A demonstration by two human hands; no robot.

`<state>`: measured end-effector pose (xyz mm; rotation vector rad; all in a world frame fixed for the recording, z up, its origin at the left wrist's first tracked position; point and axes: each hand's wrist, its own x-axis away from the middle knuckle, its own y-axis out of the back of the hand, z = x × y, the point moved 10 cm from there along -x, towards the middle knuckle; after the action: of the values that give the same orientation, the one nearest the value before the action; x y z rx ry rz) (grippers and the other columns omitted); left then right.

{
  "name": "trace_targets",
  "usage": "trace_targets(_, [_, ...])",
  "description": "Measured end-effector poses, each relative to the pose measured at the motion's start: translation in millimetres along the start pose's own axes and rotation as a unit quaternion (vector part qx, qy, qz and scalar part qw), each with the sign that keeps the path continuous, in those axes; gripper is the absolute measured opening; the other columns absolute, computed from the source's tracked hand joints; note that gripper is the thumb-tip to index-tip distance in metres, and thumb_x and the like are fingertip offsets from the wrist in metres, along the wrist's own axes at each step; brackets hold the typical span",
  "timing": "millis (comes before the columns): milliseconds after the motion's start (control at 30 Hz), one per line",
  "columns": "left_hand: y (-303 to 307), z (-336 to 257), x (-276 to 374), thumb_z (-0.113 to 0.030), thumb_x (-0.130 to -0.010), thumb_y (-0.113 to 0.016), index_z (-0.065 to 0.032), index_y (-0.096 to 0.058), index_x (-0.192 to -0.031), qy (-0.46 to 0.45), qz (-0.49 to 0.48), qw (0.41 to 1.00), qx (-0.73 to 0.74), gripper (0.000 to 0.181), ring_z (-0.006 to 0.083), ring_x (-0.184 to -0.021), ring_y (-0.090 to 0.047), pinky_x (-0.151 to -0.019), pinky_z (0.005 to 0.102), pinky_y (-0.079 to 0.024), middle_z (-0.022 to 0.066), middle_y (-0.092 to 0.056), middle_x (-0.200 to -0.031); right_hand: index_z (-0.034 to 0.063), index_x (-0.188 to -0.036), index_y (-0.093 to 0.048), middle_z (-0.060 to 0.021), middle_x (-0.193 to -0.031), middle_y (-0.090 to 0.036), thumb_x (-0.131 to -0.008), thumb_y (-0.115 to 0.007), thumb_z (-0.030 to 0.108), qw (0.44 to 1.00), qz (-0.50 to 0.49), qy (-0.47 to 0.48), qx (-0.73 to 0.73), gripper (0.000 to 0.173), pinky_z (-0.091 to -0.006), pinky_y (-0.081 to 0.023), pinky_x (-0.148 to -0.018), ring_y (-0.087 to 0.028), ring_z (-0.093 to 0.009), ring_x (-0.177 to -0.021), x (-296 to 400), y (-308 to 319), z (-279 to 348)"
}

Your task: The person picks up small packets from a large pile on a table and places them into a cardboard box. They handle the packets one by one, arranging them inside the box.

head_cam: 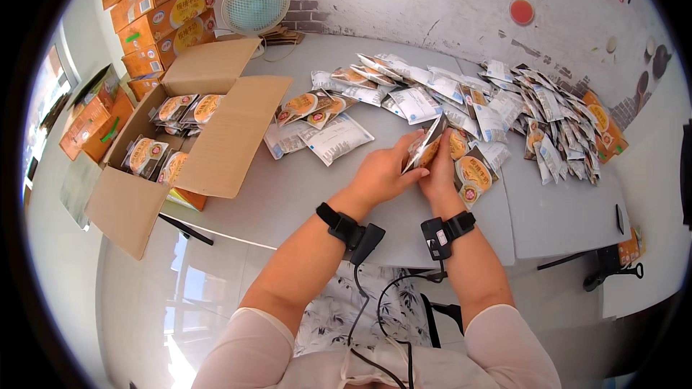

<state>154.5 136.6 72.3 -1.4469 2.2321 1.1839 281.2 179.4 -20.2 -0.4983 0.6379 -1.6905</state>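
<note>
Between both hands, a printed milk-drink pouch [427, 146] is held on edge above the table. My left hand [386, 170] grips its left side, with the thumb along the lower edge. My right hand [440, 170] presses against its right side. Just right of that hand lies another pouch [476, 173], its orange and brown printed face up. Beyond my fingers a long loose row of pouches [416, 102] spreads over the grey table [259, 189], some with white backs up. An open cardboard carton [232, 135] at the left holds several pouches [146, 156] in groups.
A tall stack of orange cartons [173, 16] stands behind the open carton, beside a round fan [256, 4]. A large heap of pouches [557, 119] covers the table's right part, with an orange box [603, 124] behind it. Cables [359, 302] hang from my wrist straps.
</note>
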Motion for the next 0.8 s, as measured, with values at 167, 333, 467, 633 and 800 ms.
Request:
trace_targets(167, [-8,8,3,-0.026,-0.077,-0.068,-0.0113,-0.035,-0.133,0.013,0.033,0.998,0.058,0.067,0.0245,-0.047,-0.047,-0.046,0.0343,-0.036,0.0081,-0.049,-0.055,0.0073,-0.105,-0.053,-0.0013,-0.095,-0.059,-0.091,-0.042,0.052,0.998,-0.061,0.01,0.031,0.048,-0.0266,-0.049,-0.071,-0.058,-0.011,-0.083,6,4,5])
trace_targets(333, [-1,3,2,-0.028,-0.074,-0.07,-0.0085,-0.039,-0.13,-0.024,-0.005,0.998,-0.057,0.067,0.0239,-0.056,-0.05,-0.052,0.0338,-0.039,0.0078,-0.051,-0.061,0.0071,-0.105,-0.053,-0.0016,-0.094,-0.059,-0.091,-0.044,0.051,0.997,-0.067,0.032,0.023,0.047,-0.0266,-0.05,-0.069,-0.059,-0.012,-0.081,8,-1,10])
trace_targets(467, [21,-21,0,-0.03,-0.069,-0.073,-0.0033,-0.044,-0.125,-0.117,-0.097,0.975,-0.165,0.068,0.0259,-0.083,-0.051,-0.07,0.0358,-0.039,0.0101,-0.054,-0.084,0.006,-0.107,-0.052,-0.0025,-0.095,-0.06,-0.091,-0.044,0.05,0.995,-0.088,0.045,0.015,0.048,-0.0273,-0.05,-0.069,-0.059,-0.013,-0.083,8,7,13])
trace_targets(633, [22,-18,1,-0.028,-0.068,-0.073,-0.0019,-0.045,-0.124,-0.1,-0.098,0.97,-0.197,0.067,0.0294,-0.1,-0.045,-0.085,0.0399,-0.034,0.0124,-0.052,-0.102,0.0041,-0.111,-0.051,-0.0039,-0.099,-0.059,-0.091,-0.043,0.049,0.993,-0.108,0.038,0.03,0.05,-0.0281,-0.05,-0.071,-0.059,-0.014,-0.087,3,18,11])
trace_targets(800, [20,-11,1,-0.03,-0.069,-0.072,-0.0018,-0.044,-0.124,-0.079,-0.098,0.966,-0.226,0.068,0.0319,-0.111,-0.042,-0.093,0.0432,-0.031,0.0147,-0.05,-0.111,0.0033,-0.11,-0.051,-0.0045,-0.1,-0.058,-0.092,-0.042,0.049,0.993,-0.096,0.051,0.04,0.05,-0.0279,-0.05,-0.072,-0.058,-0.014,-0.087,3,17,13])
